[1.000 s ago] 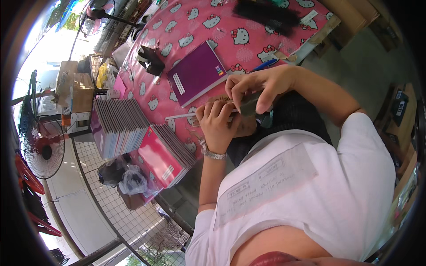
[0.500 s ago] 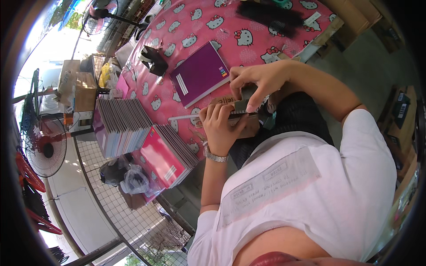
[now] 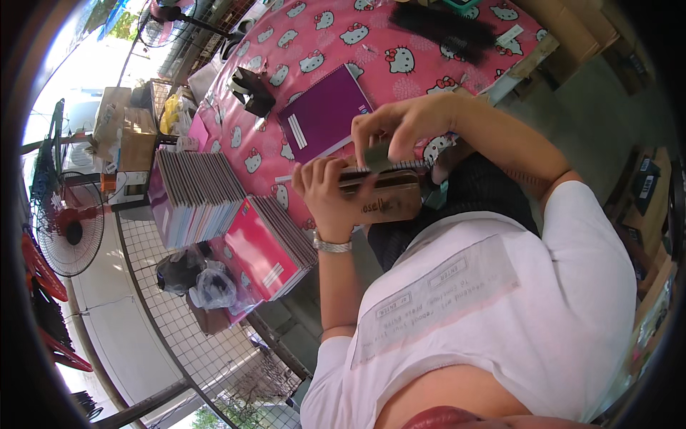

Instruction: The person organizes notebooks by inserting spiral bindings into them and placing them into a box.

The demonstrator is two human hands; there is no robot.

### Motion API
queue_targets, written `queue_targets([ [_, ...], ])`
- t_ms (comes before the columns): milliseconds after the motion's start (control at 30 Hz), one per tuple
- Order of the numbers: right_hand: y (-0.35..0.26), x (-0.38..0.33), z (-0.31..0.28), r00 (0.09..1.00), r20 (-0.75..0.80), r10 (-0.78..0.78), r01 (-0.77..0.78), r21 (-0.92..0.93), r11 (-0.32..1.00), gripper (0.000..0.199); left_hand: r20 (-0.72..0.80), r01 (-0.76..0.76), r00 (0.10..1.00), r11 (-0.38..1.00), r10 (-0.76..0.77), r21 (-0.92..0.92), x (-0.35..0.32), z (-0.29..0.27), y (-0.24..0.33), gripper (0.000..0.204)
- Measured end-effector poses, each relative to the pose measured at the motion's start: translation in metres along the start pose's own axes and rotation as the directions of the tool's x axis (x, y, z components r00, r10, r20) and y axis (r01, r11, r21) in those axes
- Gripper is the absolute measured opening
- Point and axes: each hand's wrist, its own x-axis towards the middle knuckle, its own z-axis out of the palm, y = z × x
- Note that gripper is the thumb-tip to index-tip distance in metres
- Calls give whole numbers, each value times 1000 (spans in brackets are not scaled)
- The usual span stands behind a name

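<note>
A table covered by a pink cloth [image 3: 429, 43] printed with white cartoon cat faces takes up the upper part of the view, and a white shirt with a printed panel [image 3: 486, 314] fills the lower right. At the left edge of the cloth two stacks of notebooks are seen side by side: a taller stack of grey-edged notebooks [image 3: 196, 196] and, just beside it and nearer the person, a lower stack topped by a pink-red cover [image 3: 268, 250]. A standing fan [image 3: 68, 229] is placed well to the left, beyond a wire mesh panel. A purple notebook [image 3: 325, 118] is laid flat on the cloth, apart from the stacks, with a black object [image 3: 250, 89] near its upper left corner and a dark bundle [image 3: 443, 25] farther up the cloth. In front of the chest, just off the table's near edge, a brown case [image 3: 386, 200] with a spiral-bound edge along its top is held. It is gripped by the left hand [image 3: 329, 196], which wears a metal wristband, its fingers curled close together over the case's left end. The right hand [image 3: 404, 129] is held just above the case, its thumb and fingertips pinched on a small grey-green piece [image 3: 377, 156] that touches the case's upper edge.
</note>
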Motion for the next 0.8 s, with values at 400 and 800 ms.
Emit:
queue_targets([
  [400, 4, 30, 11, 994, 79, -72, 66, 78, 995, 55, -54, 1, 999, 999, -2, -34, -13, -2, -20, 36],
  [800, 15, 57, 5, 987, 78, -141, 105, 353, 930, 52, -135, 139, 982, 990, -133, 29, -24, -16, -44, 42],
])
